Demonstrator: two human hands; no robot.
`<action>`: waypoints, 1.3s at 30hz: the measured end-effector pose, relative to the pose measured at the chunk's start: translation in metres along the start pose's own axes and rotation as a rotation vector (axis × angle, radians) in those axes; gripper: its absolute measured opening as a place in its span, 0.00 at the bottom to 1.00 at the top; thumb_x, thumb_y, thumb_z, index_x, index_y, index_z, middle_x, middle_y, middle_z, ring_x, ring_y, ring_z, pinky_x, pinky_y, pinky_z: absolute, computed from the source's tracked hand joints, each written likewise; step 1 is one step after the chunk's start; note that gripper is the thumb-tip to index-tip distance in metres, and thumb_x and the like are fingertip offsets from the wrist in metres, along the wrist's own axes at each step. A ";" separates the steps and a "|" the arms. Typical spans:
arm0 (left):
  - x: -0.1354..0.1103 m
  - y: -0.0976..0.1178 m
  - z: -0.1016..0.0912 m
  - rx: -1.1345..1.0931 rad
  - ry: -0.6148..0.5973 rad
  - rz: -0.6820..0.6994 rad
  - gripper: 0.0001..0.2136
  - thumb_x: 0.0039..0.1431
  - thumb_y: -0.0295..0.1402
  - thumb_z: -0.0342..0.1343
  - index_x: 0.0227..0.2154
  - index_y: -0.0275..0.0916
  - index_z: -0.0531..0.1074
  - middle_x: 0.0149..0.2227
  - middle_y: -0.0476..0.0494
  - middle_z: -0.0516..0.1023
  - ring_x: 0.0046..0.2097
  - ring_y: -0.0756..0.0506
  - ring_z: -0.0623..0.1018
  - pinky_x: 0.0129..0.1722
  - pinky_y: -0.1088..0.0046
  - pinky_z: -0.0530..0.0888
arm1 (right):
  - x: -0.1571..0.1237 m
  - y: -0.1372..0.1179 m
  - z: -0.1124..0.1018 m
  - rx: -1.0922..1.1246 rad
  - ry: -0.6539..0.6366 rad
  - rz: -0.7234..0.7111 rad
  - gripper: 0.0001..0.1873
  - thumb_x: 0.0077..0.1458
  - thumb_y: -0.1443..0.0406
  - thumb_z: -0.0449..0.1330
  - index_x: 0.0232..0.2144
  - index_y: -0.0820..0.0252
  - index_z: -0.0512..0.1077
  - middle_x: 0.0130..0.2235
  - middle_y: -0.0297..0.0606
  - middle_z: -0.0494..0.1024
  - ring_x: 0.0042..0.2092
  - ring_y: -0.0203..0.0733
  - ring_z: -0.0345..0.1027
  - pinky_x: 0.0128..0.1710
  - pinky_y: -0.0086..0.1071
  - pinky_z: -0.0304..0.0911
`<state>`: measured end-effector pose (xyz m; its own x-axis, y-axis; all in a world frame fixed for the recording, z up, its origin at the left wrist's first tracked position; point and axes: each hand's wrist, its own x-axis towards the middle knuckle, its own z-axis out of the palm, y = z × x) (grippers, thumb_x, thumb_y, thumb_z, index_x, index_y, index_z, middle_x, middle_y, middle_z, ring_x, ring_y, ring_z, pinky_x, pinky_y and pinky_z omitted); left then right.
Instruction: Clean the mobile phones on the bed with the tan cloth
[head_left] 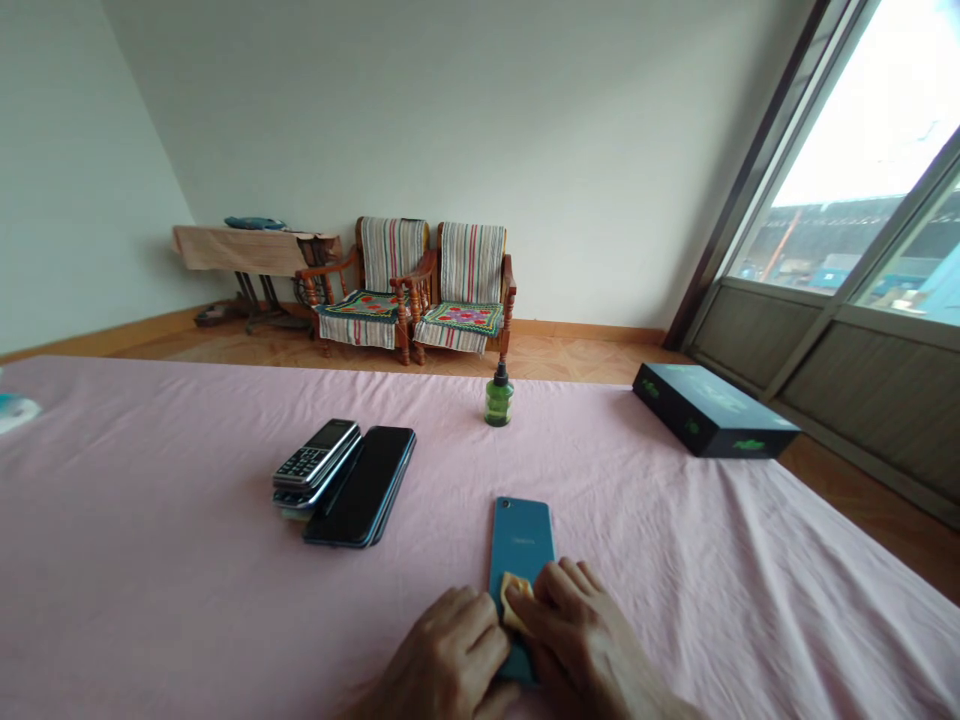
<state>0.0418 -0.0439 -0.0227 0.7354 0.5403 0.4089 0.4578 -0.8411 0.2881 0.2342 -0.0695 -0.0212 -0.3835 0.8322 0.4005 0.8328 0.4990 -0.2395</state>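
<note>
A blue smartphone (522,535) lies back up on the pink cloth, its camera corner pointing away from me. My right hand (589,630) presses a small folded yellow cloth (513,612) onto the lower half of the phone's back, its fingers curled and closed on the cloth. At the phone's lower left edge rests my left hand (450,655), fingers bent and closed against the side of the phone. The lower end of the phone is partly hidden by both hands.
Stacked keypad phones (319,455) sit left, beside stacked dark smartphones (364,485). A green spray bottle (499,398) stands beyond the phone. On the right is a black box (712,405). Two wooden chairs (461,290) and a covered sewing table (247,250) stand behind.
</note>
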 end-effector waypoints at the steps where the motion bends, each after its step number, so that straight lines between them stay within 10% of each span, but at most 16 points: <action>1: 0.000 0.000 0.001 0.001 0.010 0.010 0.08 0.53 0.24 0.61 0.31 0.39 0.67 0.34 0.48 0.73 0.37 0.45 0.72 0.33 0.72 0.71 | 0.000 0.002 0.000 -0.016 0.005 0.016 0.15 0.55 0.71 0.57 0.45 0.55 0.71 0.33 0.37 0.72 0.34 0.41 0.63 0.33 0.32 0.55; 11: 0.000 0.003 0.002 0.020 0.016 0.038 0.09 0.54 0.26 0.64 0.36 0.38 0.70 0.35 0.47 0.74 0.38 0.44 0.73 0.40 0.67 0.73 | 0.046 0.039 0.002 -0.172 0.087 0.282 0.09 0.61 0.70 0.54 0.38 0.55 0.74 0.34 0.37 0.72 0.38 0.42 0.63 0.38 0.33 0.54; 23: 0.002 0.004 -0.002 -0.042 -0.060 -0.012 0.07 0.55 0.23 0.61 0.32 0.38 0.68 0.36 0.49 0.72 0.38 0.46 0.72 0.36 0.72 0.71 | -0.039 -0.002 0.023 -0.190 0.250 0.070 0.14 0.60 0.70 0.49 0.45 0.58 0.70 0.30 0.37 0.68 0.31 0.42 0.58 0.32 0.35 0.49; 33: 0.005 0.005 -0.006 -0.014 -0.140 -0.022 0.09 0.54 0.26 0.64 0.36 0.38 0.71 0.37 0.46 0.73 0.40 0.43 0.72 0.41 0.67 0.73 | 0.051 0.022 0.005 -0.200 0.056 0.285 0.09 0.61 0.69 0.53 0.34 0.55 0.73 0.34 0.38 0.73 0.39 0.44 0.62 0.39 0.35 0.49; 39: 0.006 0.008 -0.009 -0.017 -0.188 -0.069 0.08 0.55 0.28 0.64 0.37 0.37 0.72 0.38 0.45 0.74 0.41 0.42 0.73 0.43 0.64 0.73 | 0.036 0.018 0.011 -0.156 0.041 0.243 0.09 0.61 0.69 0.53 0.38 0.56 0.73 0.35 0.37 0.72 0.38 0.42 0.61 0.39 0.34 0.50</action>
<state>0.0451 -0.0474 -0.0104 0.7835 0.5814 0.2194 0.5030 -0.8007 0.3253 0.2306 -0.0281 -0.0208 -0.1520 0.9108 0.3839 0.9507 0.2409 -0.1953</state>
